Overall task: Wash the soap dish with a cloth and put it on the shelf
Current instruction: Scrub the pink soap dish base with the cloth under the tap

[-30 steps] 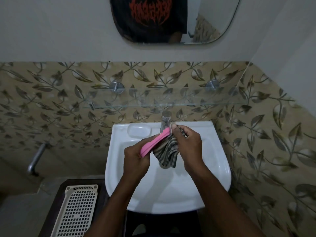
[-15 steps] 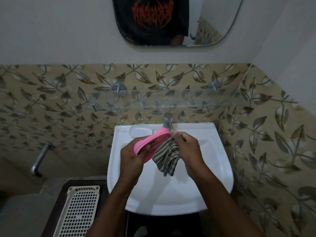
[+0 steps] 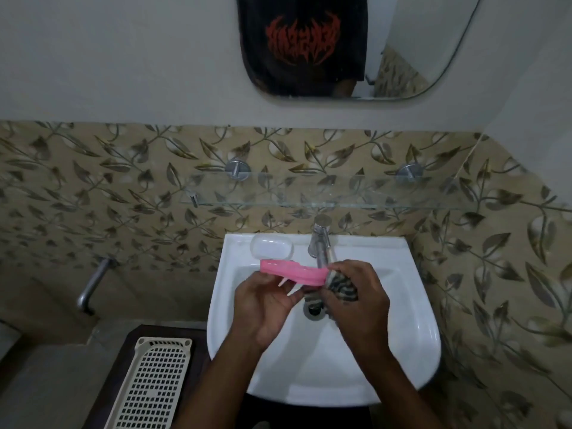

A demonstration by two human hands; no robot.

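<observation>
A pink soap dish (image 3: 291, 271) is held level over the white sink (image 3: 411, 335), just below the tap (image 3: 320, 243). My left hand (image 3: 266, 308) grips it from underneath. My right hand (image 3: 356, 301) holds a bunched striped cloth (image 3: 342, 287) pressed against the dish's right end. The glass shelf (image 3: 309, 193) runs along the tiled wall above the sink, on two metal mounts.
A clear soap-dish lid or tray (image 3: 271, 246) rests on the sink's back left rim. The drain (image 3: 314, 309) shows between my hands. A cream perforated basket (image 3: 154, 385) lies on a dark stand at lower left. A metal pipe (image 3: 93, 283) juts from the left wall; a mirror (image 3: 402, 57) hangs above.
The dish has turned from tilted on edge to lying flat and level. The cloth, hanging loose before, is now bunched in my right hand at the dish's right end.
</observation>
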